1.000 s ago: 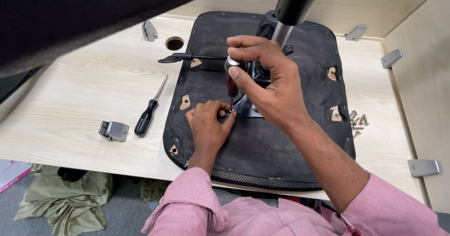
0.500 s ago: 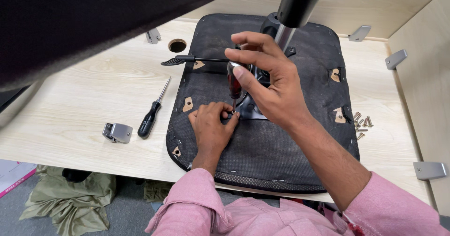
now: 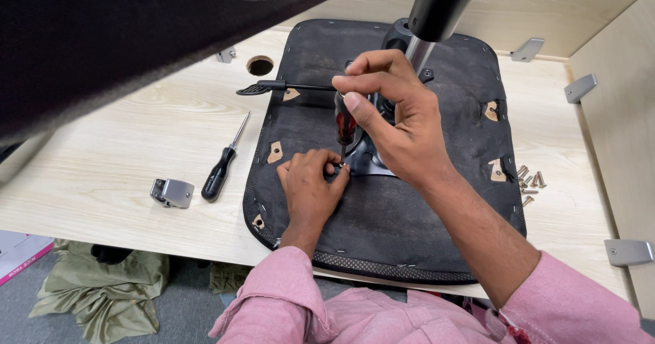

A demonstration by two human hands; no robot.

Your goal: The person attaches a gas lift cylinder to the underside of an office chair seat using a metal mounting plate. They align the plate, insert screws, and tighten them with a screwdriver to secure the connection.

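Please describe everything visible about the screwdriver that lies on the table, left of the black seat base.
The spare screwdriver has a thick black handle, plastic by its look, and a thin bright metal shaft. It lies flat on the pale wooden table, tilted, handle toward the person, tip pointing up and right toward the seat base. Neither hand touches it. A small grey metal bracket lies just left of the handle, apart from it.

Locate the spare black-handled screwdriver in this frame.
In the head view, the black-handled screwdriver lies unheld on the wooden table, left of the upturned seat base, with a small metal bracket beside its handle.
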